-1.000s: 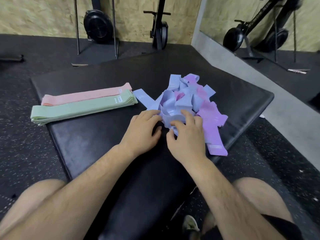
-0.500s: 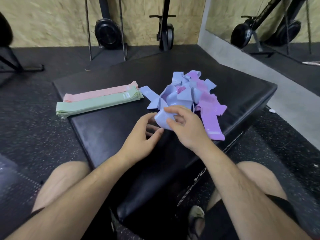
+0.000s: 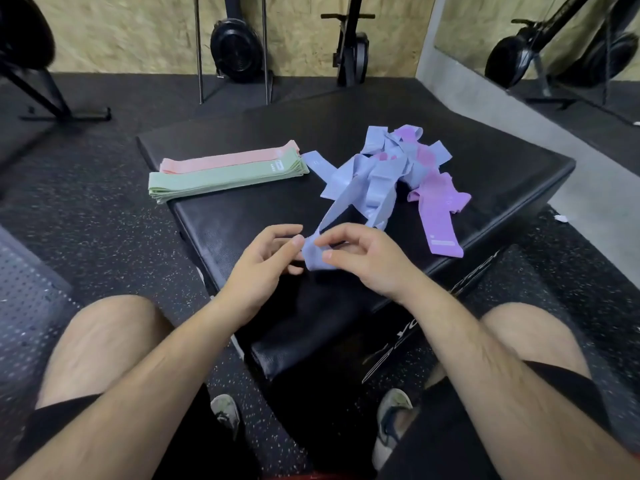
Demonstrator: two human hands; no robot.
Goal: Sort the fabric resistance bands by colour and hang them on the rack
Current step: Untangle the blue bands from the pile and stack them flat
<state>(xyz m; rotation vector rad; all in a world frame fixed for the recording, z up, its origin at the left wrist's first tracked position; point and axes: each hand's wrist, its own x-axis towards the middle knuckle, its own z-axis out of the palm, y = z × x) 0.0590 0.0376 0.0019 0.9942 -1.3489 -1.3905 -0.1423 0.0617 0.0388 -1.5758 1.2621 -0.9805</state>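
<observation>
A tangled heap of blue and purple bands [image 3: 388, 164] lies on the black padded box [image 3: 485, 157]. One blue band [image 3: 341, 216] stretches from the heap toward me. My right hand [image 3: 363, 258] pinches its near end between thumb and fingers. My left hand [image 3: 263, 261] touches the same end with its fingertips, fingers curled around it. A flat stack of green bands [image 3: 225, 178] and a stack of pink bands [image 3: 228, 160] lie side by side at the box's left edge. A purple band [image 3: 438, 220] trails toward the box's front right edge. No rack is in view.
Black speckled rubber floor [image 3: 86, 220] surrounds the box. Exercise machines [image 3: 239, 50] stand against the wooden back wall, and a mirror [image 3: 554, 46] fills the right wall. My bare knees and shoes are below the box's near corner.
Both hands have drawn back from the heap toward me, pulling one blue band out so it stretches from the pile. The camera has tilted further down.
</observation>
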